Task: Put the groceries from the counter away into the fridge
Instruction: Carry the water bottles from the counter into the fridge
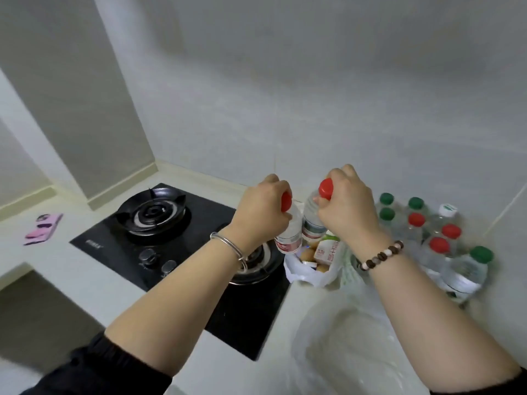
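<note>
Right, head view: the left hand (262, 212) has its fingers curled round the neck of the first water bottle (289, 238). The right hand (346, 206) grips the second water bottle (312, 223) the same way. Both red-capped bottles look lifted off the table (85, 269), over the plastic bag (308, 273) of eggs beside the gas hob (182, 240). The spare bottles (427, 229) wait at the right; no fridge in sight. The risk, I'd say: neck-only grips, so one slip drops a bottle onto those eggs.

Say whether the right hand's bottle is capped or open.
Capped: its red cap shows atop the bottle held by the right hand.
</note>
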`<action>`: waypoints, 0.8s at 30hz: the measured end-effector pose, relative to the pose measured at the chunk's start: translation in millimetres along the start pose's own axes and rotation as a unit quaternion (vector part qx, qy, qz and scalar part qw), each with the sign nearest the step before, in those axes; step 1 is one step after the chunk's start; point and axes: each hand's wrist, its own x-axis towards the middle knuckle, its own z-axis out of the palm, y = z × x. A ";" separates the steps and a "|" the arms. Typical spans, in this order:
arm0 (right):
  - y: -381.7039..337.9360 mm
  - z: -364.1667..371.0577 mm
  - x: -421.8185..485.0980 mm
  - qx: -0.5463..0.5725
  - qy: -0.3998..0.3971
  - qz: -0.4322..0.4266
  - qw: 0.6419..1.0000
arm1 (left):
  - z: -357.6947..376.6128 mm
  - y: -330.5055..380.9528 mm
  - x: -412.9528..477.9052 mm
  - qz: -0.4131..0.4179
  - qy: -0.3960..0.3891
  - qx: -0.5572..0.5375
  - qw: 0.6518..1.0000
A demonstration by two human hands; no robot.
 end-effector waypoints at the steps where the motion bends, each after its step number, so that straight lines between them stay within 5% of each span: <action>1: -9.7 11.1 -1.0 0.021 -0.010 -0.011 1.000 | -7.1 -9.3 -10.5 -0.023 0.010 0.006 1.000; 12: -177.3 95.5 -50.1 0.176 -0.131 -0.224 0.950 | -98.5 -97.8 -164.6 -0.271 0.095 0.103 0.952; 24: -404.0 99.0 -222.9 0.260 -0.258 -0.458 0.810 | -228.4 -115.5 -421.5 -0.489 0.175 0.189 0.834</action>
